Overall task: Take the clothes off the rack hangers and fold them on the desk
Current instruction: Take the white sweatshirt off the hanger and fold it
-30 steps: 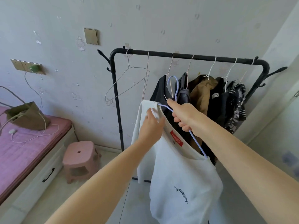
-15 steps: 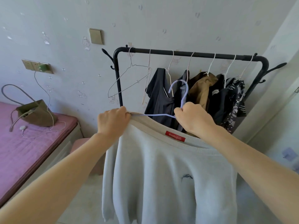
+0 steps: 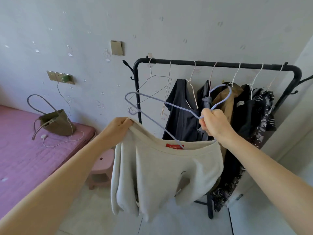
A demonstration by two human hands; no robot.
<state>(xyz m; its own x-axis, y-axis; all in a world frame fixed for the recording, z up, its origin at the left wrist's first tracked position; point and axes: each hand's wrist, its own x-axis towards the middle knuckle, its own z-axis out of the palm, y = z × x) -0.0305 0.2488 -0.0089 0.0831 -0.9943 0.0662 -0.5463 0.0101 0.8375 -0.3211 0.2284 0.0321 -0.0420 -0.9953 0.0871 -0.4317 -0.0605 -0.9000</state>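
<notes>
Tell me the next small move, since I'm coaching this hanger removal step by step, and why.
Probably draw the lavender hanger up and out with the right hand: one arm is already clear, the other still sits inside the collar of the white sweatshirt, which the left hand grips.

No wording can be read anywhere. The red woven label [image 3: 174, 146] sewn inside the neckline of the pale grey cotton sweatshirt [image 3: 162, 175] carries a line of light lettering, but it is too blurred to make out. A small white tag [image 3: 240, 103] on the black garment [image 3: 243, 116] hanging on the black metal clothes rack [image 3: 220, 64] shows a dark mark that is likewise illegible.
</notes>
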